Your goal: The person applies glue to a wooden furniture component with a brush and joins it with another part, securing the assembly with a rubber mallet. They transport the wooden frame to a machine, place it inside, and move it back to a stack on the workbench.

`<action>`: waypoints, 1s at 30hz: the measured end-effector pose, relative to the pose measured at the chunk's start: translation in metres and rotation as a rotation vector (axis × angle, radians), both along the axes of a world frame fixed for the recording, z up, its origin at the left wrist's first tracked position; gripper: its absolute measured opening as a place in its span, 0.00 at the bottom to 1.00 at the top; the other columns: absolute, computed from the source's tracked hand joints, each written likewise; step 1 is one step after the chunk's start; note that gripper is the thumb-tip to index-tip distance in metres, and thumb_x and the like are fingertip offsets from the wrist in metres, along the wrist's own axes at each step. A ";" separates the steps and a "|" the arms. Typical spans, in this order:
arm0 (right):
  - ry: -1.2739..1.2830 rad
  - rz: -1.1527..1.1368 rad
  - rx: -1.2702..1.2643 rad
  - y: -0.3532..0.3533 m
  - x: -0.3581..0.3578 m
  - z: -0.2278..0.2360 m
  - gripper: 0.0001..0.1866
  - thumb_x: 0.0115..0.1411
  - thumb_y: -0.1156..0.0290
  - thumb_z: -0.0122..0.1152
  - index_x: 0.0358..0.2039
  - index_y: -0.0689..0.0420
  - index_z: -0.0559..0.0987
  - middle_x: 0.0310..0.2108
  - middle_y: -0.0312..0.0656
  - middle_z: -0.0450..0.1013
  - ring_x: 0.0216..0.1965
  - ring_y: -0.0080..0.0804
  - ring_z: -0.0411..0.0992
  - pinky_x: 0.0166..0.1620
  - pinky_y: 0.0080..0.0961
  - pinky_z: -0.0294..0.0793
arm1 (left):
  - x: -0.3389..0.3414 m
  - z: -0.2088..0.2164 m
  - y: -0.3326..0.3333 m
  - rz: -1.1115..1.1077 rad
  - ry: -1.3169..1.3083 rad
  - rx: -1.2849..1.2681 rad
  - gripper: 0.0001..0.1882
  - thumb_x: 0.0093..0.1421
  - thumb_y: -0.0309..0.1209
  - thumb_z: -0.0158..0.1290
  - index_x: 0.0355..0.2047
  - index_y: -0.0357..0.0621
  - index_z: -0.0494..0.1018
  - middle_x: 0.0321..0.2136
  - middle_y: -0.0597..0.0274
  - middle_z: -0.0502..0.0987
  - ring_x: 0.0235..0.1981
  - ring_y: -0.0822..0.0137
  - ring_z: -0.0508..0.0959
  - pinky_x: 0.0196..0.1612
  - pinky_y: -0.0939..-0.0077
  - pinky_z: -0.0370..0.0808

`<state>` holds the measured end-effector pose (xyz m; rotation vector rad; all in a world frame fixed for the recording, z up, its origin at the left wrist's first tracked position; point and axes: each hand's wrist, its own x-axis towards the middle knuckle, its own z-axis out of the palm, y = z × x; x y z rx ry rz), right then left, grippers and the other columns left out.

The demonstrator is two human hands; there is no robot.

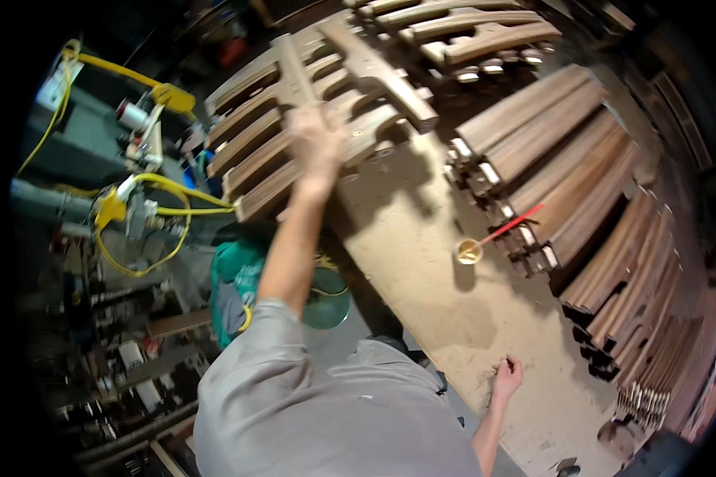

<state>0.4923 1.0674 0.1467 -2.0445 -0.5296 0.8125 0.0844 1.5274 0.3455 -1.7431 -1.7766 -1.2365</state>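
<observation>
My left hand (317,143) reaches out to a stack of curved wooden pieces (258,147) at the far left. Its fingers are closed around the near end of one brown shaped piece (292,67) on top, though motion blurs them a little. Another shaped piece (378,75) lies on the stack just right of that hand. Low over the bench's near part, my right hand (507,380) is closed with its fingertips together. A small dark spot shows at those fingers; what it is I cannot make out.
On the pale workbench (422,270) stands a small cup (468,252) of tan paste with a red stick (517,222). Stacked wooden parts (549,159) line the right side, with more (469,32) at the back. Yellow hoses (163,179) and a green bag (235,278) are at left.
</observation>
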 end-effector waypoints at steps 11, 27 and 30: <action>-0.560 0.078 0.127 0.081 0.070 0.102 0.09 0.56 0.76 0.60 0.39 0.61 0.78 0.31 0.43 0.75 0.28 0.26 0.75 0.32 0.21 0.74 | -0.173 -0.115 0.127 -0.161 -0.914 -0.797 0.25 0.50 0.48 0.61 0.36 0.36 0.77 0.25 0.53 0.78 0.27 0.60 0.78 0.34 0.62 0.75; -0.026 -0.068 0.112 0.161 0.308 0.105 0.18 0.47 0.63 0.71 0.33 0.62 0.78 0.30 0.44 0.76 0.26 0.32 0.75 0.28 0.34 0.75 | 0.003 0.033 -0.177 -1.215 -1.642 -0.577 0.35 0.53 0.34 0.55 0.61 0.35 0.59 0.56 0.38 0.66 0.51 0.46 0.72 0.57 0.53 0.67; -0.076 0.066 -0.169 0.152 0.334 0.118 0.28 0.50 0.65 0.66 0.49 0.67 0.74 0.51 0.54 0.70 0.56 0.42 0.66 0.56 0.34 0.68 | 0.092 0.056 -0.221 -1.158 -1.464 -0.638 0.38 0.45 0.26 0.54 0.60 0.37 0.60 0.50 0.48 0.74 0.45 0.55 0.77 0.50 0.62 0.73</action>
